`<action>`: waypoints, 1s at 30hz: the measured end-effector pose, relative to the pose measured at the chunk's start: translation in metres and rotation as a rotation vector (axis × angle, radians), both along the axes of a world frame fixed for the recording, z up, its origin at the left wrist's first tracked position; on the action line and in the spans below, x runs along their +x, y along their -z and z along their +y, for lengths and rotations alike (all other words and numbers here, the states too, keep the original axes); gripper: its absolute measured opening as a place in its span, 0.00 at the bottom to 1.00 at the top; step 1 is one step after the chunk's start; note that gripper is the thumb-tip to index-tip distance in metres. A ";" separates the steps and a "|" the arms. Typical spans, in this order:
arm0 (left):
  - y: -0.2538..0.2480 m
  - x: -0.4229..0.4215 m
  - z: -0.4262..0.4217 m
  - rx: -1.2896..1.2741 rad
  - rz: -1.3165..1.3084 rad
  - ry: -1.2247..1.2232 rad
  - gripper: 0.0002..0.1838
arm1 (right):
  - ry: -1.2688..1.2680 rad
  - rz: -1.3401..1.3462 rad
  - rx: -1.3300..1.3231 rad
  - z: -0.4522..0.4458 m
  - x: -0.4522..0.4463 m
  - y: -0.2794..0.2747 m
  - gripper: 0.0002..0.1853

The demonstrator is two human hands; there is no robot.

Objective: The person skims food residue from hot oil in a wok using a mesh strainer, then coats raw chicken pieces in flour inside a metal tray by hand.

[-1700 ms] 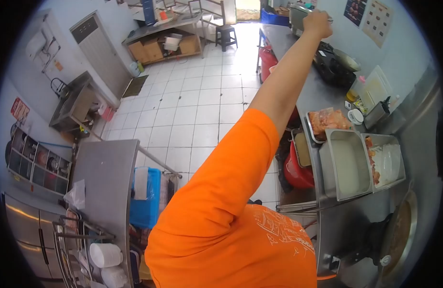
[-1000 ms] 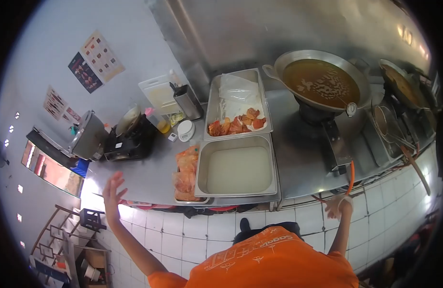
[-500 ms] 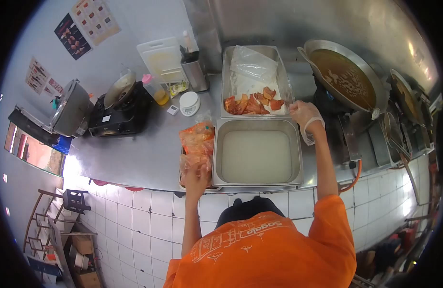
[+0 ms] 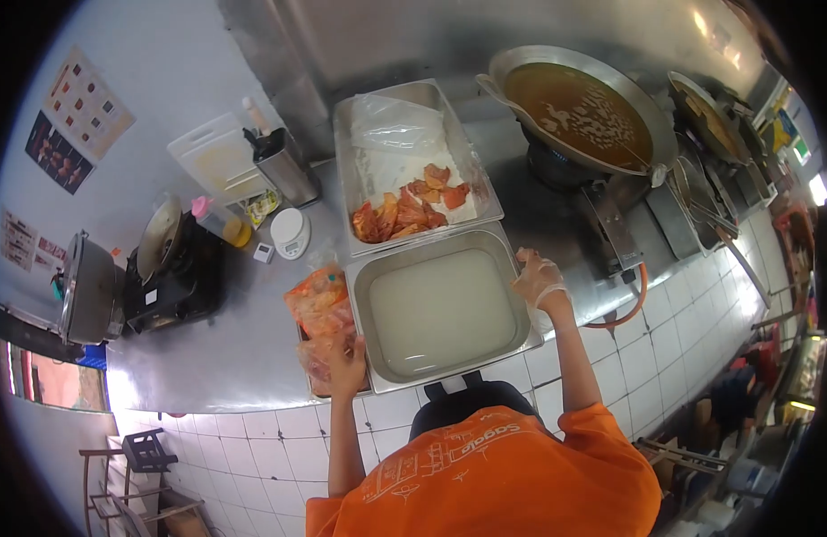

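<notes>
A deep metal pan (image 4: 370, 376) of cloudy whitish liquid (image 4: 442, 309) sits in front of me. My left hand (image 4: 345, 369) is at its left side, fingers apart over clear bags of orange-red food (image 4: 320, 302), thumb close to the pan's rim. Part of those fingers is hidden. At the right side, my right hand (image 4: 540, 282) wears a thin clear glove and has its fingers bent at the pan's rim. Behind that pan, a metal tray (image 4: 483, 183) holds several pieces of reddish raw meat (image 4: 415, 208) and a clear plastic sheet (image 4: 397, 123).
A large wok of brown oil (image 4: 583, 112) stands on a burner at the right, with an orange hose (image 4: 642, 295) below. To the left are a white scale (image 4: 291, 234), a pink-capped bottle (image 4: 223, 225), a knife holder (image 4: 288, 170) and a black stove (image 4: 176, 282).
The view has turned to the right. My right hand has come down from the back tray's corner to the front pan's right rim. The left stays by the bags, shifted toward the pan.
</notes>
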State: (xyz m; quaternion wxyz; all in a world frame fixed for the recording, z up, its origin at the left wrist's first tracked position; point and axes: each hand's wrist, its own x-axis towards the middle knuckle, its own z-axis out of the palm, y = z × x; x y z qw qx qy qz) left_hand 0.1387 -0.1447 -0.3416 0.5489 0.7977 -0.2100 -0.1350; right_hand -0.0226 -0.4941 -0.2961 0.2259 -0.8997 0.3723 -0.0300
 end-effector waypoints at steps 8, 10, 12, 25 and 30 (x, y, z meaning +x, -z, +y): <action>0.004 -0.060 -0.021 -0.198 0.425 0.072 0.15 | 0.040 -0.011 -0.089 -0.044 -0.030 0.004 0.24; 0.002 -0.076 -0.031 -0.196 0.466 0.121 0.15 | 0.047 0.008 -0.081 -0.064 -0.035 0.005 0.24; -0.008 -0.097 -0.045 -0.234 0.707 0.166 0.14 | 0.061 0.025 -0.078 -0.082 -0.038 0.005 0.24; -0.020 -0.202 -0.158 -0.073 1.179 0.802 0.28 | 0.076 -0.375 -0.266 -0.137 -0.092 -0.027 0.15; -0.001 -0.247 -0.194 -0.097 1.286 0.898 0.31 | 0.210 -0.401 -0.116 -0.097 -0.120 -0.035 0.09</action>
